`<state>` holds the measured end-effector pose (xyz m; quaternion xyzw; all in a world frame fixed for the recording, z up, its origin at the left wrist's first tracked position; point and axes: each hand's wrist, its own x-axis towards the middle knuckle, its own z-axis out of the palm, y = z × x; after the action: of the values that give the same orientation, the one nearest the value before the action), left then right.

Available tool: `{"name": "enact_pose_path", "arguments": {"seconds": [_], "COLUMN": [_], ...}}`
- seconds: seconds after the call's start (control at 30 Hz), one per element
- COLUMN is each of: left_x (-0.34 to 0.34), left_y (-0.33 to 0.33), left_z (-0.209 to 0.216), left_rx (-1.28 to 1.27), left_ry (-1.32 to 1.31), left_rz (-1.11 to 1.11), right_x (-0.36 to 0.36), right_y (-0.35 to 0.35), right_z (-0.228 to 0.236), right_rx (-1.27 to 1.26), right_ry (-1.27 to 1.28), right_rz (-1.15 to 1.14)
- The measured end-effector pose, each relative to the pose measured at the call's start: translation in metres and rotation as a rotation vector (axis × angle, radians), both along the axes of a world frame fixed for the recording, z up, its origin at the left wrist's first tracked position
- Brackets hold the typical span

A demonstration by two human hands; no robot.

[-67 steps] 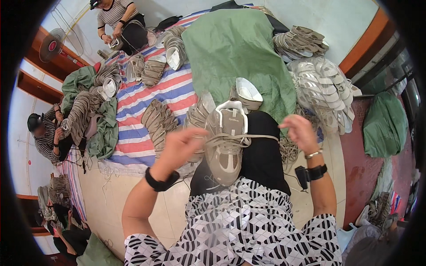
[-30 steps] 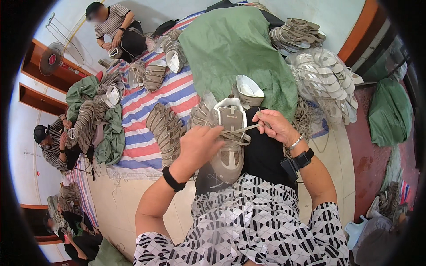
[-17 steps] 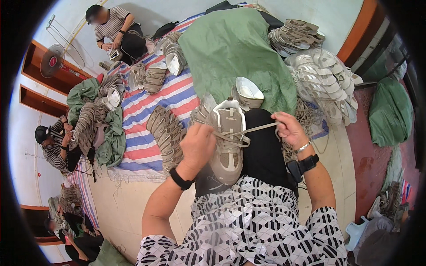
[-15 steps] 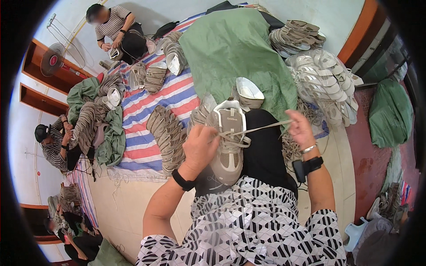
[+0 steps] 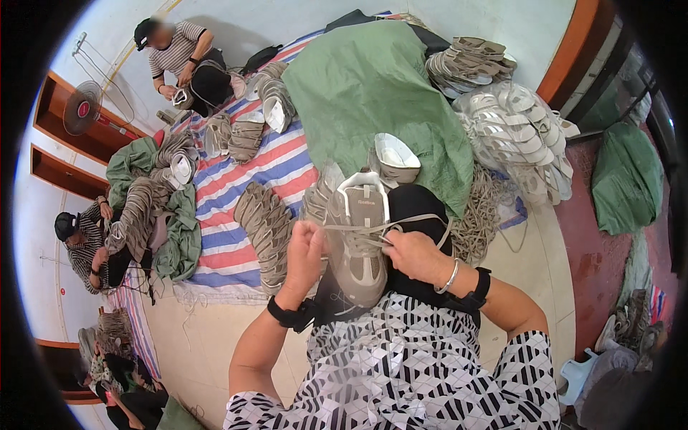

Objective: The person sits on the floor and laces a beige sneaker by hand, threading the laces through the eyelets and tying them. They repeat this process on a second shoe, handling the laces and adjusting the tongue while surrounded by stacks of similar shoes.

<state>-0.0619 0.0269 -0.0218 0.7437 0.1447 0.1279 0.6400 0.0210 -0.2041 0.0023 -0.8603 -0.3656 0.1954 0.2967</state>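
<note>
On my lap rests a taupe sneaker upper (image 5: 364, 283), its toe toward me and its white-edged opening away from me. My left hand (image 5: 307, 252) is closed on a shoelace at the upper's left side. From those fingers the beige shoelace (image 5: 351, 228) runs across the tongue to the right. My right hand (image 5: 417, 256) is pinched on the lace beside the eyelets, with a loop of lace bulging out beyond it. Just past my knee lies another taupe upper (image 5: 396, 159) with a white lining. The lace ends inside my fingers are hidden.
Stacked uppers (image 5: 264, 233) lie left on a striped sheet (image 5: 236, 183). A green tarp (image 5: 373, 79) covers a heap ahead. To the right are bundled laces (image 5: 481, 218) and bagged uppers (image 5: 516, 136). Several people work along the left, near a fan (image 5: 82, 107).
My right hand has come in from the far right to the upper's eyelets, and the lace it had stretched out now forms a loop. My left hand has shifted slightly left and down.
</note>
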Motion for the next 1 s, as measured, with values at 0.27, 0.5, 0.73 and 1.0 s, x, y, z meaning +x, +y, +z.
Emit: {"name": "enact_pose_path", "arguments": {"seconds": [0.27,0.5,0.73,1.0], "left_x": [0.040,0.023,-0.022,-0.049], "left_y": [0.132,0.183,0.183,0.171], "left_z": [0.065,0.048,-0.042,-0.091], "left_rx": [-0.503,-0.364,0.462,0.782], "left_ry": [-0.168,-0.017,0.234,0.064], "left_rz": [0.451,0.428,0.453,0.422], "right_x": [0.006,0.027,0.032,0.061], "right_y": [-0.016,-0.006,-0.104,-0.175], "right_z": [0.000,0.003,-0.053,-0.157], "right_rx": [0.346,0.468,0.359,0.104], "right_ry": [0.175,-0.252,0.797,0.427], "right_rz": [-0.005,-0.182,-0.268,-0.640]}}
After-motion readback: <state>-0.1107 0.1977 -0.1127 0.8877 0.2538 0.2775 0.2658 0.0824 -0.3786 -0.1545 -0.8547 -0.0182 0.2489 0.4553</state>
